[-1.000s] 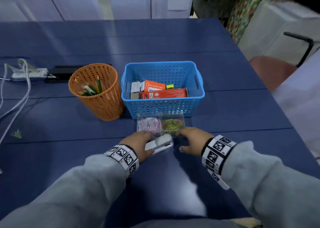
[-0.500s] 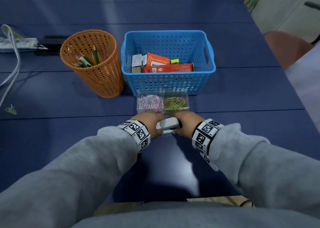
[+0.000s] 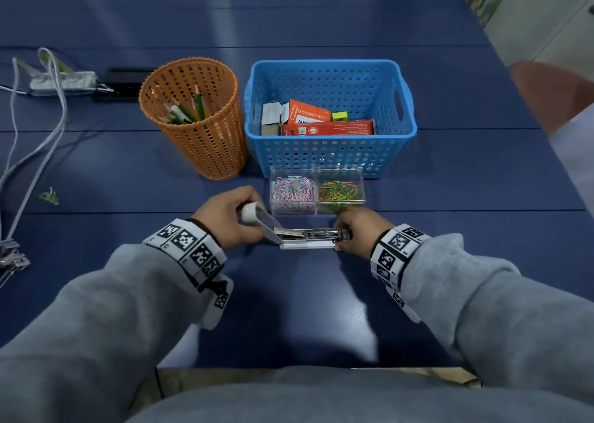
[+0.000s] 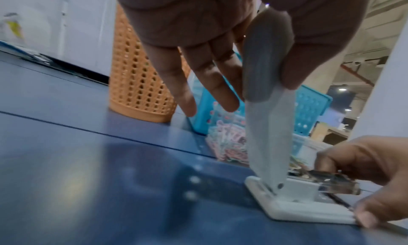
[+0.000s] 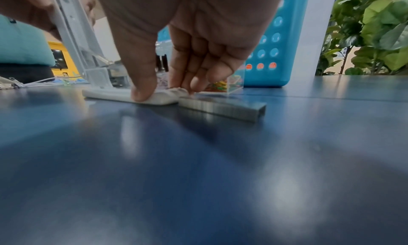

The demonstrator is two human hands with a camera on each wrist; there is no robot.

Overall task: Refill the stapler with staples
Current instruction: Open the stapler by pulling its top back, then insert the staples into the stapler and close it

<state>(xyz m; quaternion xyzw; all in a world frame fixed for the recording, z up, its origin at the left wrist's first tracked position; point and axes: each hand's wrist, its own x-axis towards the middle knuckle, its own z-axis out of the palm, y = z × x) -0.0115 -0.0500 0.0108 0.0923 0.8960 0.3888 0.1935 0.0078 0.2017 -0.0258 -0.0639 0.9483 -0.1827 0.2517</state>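
A white stapler [image 3: 307,245] lies on the blue table in front of me, its base flat and its metal magazine [image 3: 316,233] showing. My left hand [image 3: 225,217] pinches the raised lid [image 4: 268,126] between thumb and forefinger and holds it tilted up and back. At the stapler's front end, my right hand [image 3: 356,233] grips the base [image 5: 123,94] between thumb and fingertips. In the right wrist view a grey strip of staples [image 5: 223,107] lies on the table, touching that front end. My right hand hides the strip in the head view.
Just beyond the stapler stands a clear two-part box of paper clips [image 3: 316,191]. Behind it are a blue basket [image 3: 328,64] holding orange and red boxes [image 3: 328,126] and an orange mesh pen cup [image 3: 193,117]. Cables [image 3: 38,133] and a power strip [image 3: 61,80] lie at the far left.
The stapler was closed between my hands. My left hand has swung its lid up and back, baring the magazine, while my right hand stays at the front end.
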